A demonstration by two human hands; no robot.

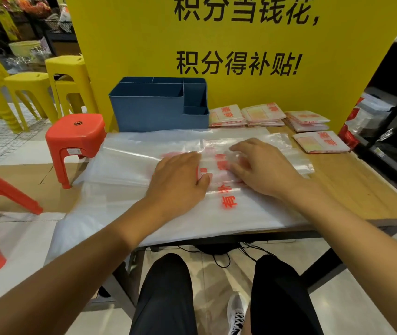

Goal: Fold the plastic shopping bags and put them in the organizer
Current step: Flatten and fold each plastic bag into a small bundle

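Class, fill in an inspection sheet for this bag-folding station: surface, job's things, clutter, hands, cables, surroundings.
Surface: wooden table, largely covered by plastic.
Job's things: blue organizer, compartments look empty; clear bag being folded atop a flat bag stack; folded bags at right rear.
Clutter: nothing seen.
Hands: left hand and right hand press flat on the bag.
Cables: black cables under the table.
Surroundings: yellow sign, red stool, yellow stools.

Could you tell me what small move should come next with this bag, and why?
Probably press the fold flat, then fold again. Both the left hand and the right hand rest on the half-folded bag, which is much wider than the folded bags beside the organizer.
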